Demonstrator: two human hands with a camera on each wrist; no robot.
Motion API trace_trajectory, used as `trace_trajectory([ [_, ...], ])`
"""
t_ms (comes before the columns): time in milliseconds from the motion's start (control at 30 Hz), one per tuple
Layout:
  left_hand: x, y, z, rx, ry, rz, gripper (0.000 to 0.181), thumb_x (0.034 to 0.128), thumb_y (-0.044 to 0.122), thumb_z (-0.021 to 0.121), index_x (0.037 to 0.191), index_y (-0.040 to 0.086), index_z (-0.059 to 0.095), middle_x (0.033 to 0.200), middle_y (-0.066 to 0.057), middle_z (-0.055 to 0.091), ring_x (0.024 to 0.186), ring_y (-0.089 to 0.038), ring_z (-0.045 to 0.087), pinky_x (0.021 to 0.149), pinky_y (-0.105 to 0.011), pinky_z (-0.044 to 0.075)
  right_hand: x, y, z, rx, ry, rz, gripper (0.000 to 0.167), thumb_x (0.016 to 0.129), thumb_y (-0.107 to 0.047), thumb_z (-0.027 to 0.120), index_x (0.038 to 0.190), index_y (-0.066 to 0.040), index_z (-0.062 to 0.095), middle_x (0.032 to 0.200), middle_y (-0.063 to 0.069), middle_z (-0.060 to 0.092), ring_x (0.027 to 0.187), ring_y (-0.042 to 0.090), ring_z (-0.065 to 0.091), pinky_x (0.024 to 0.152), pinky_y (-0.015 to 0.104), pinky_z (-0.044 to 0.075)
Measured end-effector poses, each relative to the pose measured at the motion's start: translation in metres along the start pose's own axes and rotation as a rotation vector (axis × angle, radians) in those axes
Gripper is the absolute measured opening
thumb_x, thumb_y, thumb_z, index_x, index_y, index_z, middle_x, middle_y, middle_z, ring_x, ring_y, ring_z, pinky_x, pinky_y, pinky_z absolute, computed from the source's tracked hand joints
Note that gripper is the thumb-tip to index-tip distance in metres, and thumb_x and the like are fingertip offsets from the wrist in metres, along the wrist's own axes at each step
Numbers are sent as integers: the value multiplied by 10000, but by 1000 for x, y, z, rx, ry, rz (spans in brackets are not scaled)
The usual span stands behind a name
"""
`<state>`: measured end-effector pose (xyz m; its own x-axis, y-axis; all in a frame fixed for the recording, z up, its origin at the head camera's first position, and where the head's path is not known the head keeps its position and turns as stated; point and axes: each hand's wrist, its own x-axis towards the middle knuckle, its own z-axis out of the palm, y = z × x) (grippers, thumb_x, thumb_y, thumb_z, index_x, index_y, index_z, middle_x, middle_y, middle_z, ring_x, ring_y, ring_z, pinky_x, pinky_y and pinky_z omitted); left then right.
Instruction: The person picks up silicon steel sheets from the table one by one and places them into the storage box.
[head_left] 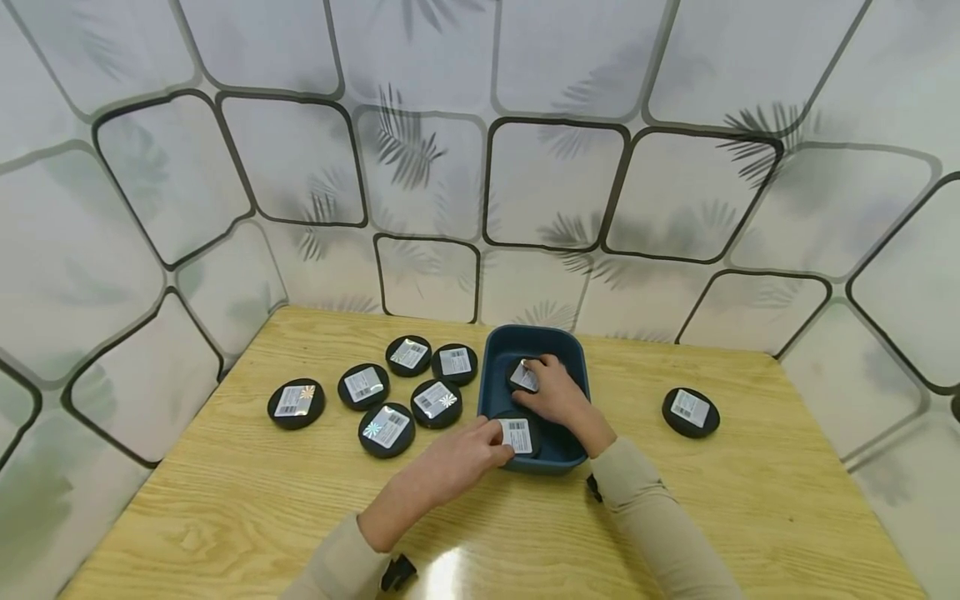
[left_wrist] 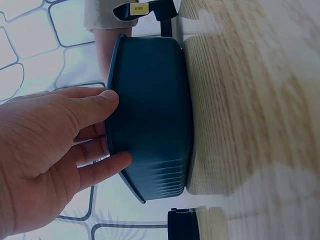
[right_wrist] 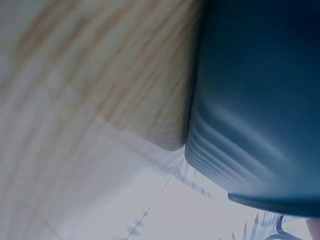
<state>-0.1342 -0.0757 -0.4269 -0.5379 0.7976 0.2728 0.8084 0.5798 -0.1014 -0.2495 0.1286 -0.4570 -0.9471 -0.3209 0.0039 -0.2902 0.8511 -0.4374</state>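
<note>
A deep blue plastic bin (head_left: 491, 367) stands on the wooden table. Inside it, my right hand (head_left: 557, 392) pinches a flat black disc (head_left: 523, 377) with a white barcode label, thumb and fingers at its edges. A second labelled black disc (head_left: 517, 435) is at the bin's near end. Beside that disc, my left hand (head_left: 461, 458) grips the near-left rim; in the left wrist view its thumb and little finger lie against the outer bin wall (left_wrist: 150, 110), other fingers behind the rim. The right wrist view shows mostly the bin's side (right_wrist: 250, 120), with the right hand's fingers hidden.
Several similar labelled discs lie left of the bin, among them one disc (head_left: 386, 430) close to the left hand and one farther-left disc (head_left: 296, 403). Another disc (head_left: 691, 412) sits alone on the right. A patterned curtain (head_left: 420, 175) surrounds the table (head_left: 225, 500).
</note>
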Motion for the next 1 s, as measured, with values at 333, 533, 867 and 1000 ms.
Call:
trace_trajectory([
  [333, 0, 0, 1, 3, 8, -2, 147, 930, 163, 667, 1049, 219, 731, 986, -11, 593, 865, -145, 563, 737, -231, 499, -1, -2, -4, -49, -22, -5, 628, 915, -287, 694, 1460, -55, 486, 1491, 314, 364, 1339, 510, 383, 1001, 577, 428],
  [533, 0, 0, -1, -1, -5, -8, 151, 931, 163, 670, 1059, 220, 726, 998, -11, 596, 884, -144, 566, 750, -233, 506, -1, 0, -2, 28, 8, 16, 618, 900, -294, 737, 1400, -3, 520, 1457, 296, 385, 1273, 454, 447, 972, 527, 456],
  [867, 0, 1, -2, -10, -10, -9, 155, 935, 155, 669, 1065, 215, 727, 1007, -15, 601, 892, -147, 569, 763, -235, 509, -1, 0, -3, 97, 8, 34, 498, 875, -141, 703, 1317, 19, 540, 1439, 271, 368, 1141, 363, 526, 953, 484, 465],
  [1000, 0, 1, -2, -14, -21, -14, 161, 939, 156, 667, 1075, 217, 728, 1018, -16, 603, 898, -146, 571, 778, -236, 510, -1, 0, -3, 83, 4, 22, 471, 885, -108, 676, 1318, 28, 550, 1452, 272, 374, 1192, 379, 518, 976, 498, 458],
])
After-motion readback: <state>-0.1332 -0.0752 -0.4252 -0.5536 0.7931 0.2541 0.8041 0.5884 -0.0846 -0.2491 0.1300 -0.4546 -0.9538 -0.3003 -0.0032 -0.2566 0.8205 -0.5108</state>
